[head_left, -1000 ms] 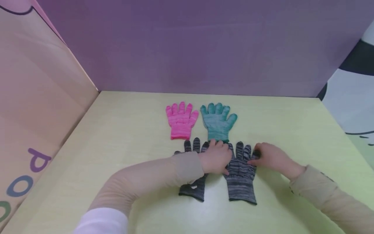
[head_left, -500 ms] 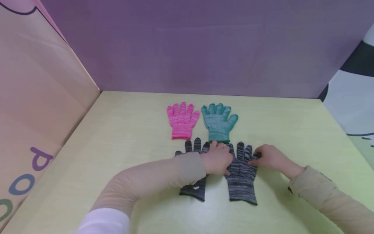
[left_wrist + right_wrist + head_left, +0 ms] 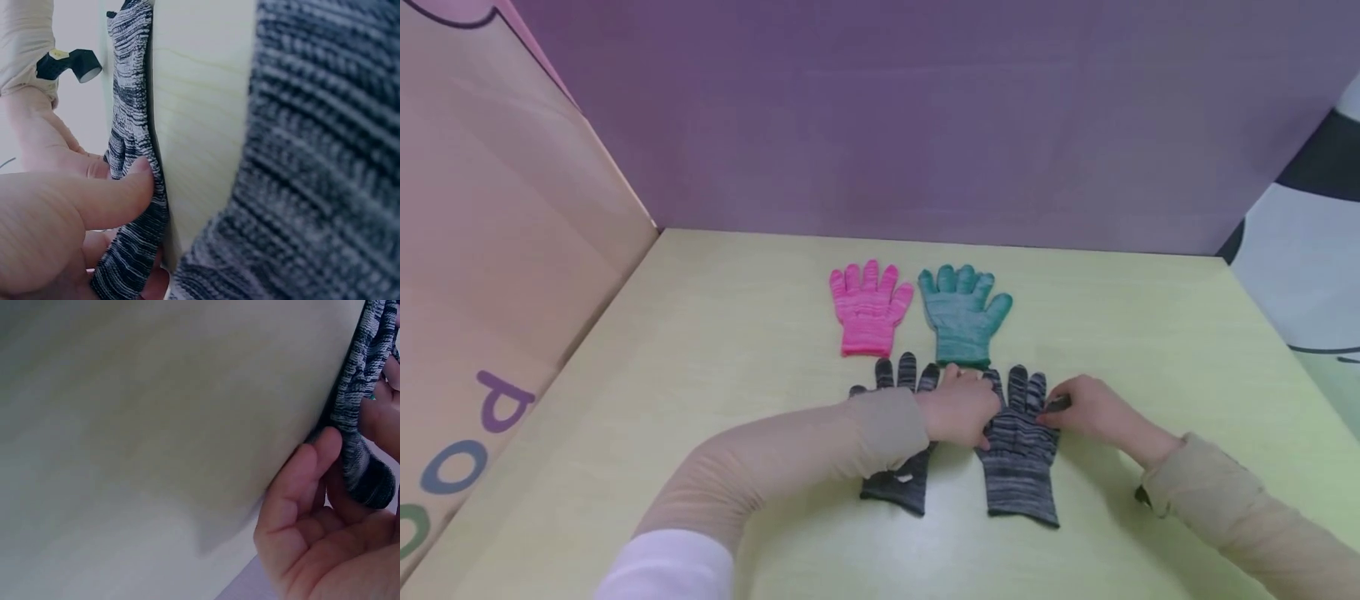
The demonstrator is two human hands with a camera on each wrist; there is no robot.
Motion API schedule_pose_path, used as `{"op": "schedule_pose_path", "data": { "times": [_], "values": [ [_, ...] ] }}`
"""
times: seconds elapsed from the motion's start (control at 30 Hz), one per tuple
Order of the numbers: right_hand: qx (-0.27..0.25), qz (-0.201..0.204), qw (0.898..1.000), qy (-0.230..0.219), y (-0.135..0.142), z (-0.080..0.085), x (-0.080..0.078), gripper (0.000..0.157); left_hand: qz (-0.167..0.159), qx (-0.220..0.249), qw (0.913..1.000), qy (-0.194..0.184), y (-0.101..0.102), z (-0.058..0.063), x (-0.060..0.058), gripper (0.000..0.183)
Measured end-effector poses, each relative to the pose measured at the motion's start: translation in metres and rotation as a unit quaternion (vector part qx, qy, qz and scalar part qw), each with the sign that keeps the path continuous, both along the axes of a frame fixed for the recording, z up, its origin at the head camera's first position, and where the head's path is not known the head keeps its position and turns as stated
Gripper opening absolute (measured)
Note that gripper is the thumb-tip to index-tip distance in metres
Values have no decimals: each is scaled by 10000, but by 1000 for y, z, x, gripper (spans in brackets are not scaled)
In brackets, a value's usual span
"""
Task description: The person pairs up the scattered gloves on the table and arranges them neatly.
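Note:
Two black-and-grey striped knit gloves lie side by side near the middle of the table. My left hand reaches across the left striped glove and pinches the inner finger of the right striped glove, its thumb on top in the left wrist view. On the opposite side, my right hand pinches that same glove's outer finger; its dark tip pokes out among my fingers in the right wrist view. Part of the left glove is hidden beneath my left forearm.
Behind the striped pair lie a pink glove and a teal glove, fingers pointing away. The pale wooden table ends at a purple panel. Printed panels stand at left and right.
My right hand's fingers have shifted slightly over the right striped glove's outer fingertip. My left hand and the gloves stay nearly in place.

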State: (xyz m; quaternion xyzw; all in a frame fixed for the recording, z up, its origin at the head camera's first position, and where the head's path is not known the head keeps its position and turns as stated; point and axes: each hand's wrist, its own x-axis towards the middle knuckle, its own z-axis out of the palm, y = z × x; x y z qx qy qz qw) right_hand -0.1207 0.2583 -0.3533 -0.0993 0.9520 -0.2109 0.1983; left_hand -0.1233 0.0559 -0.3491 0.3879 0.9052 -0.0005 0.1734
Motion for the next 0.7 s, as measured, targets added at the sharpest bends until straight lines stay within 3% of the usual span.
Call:
{"op": "schedule_pose_path", "data": {
  "times": [0.2,0.4,0.7],
  "values": [
    [-297,113,9994,103,3,-1,1,13,-43,393,9991,-120,-1,-3,-3,18],
    [-607,195,9978,154,3,0,0,15,-236,804,9959,-354,0,-2,-5,13],
    [-955,-75,9953,-119,6,-1,0,14,-178,1122,9908,-739,0,-2,-11,10]
  ]
}}
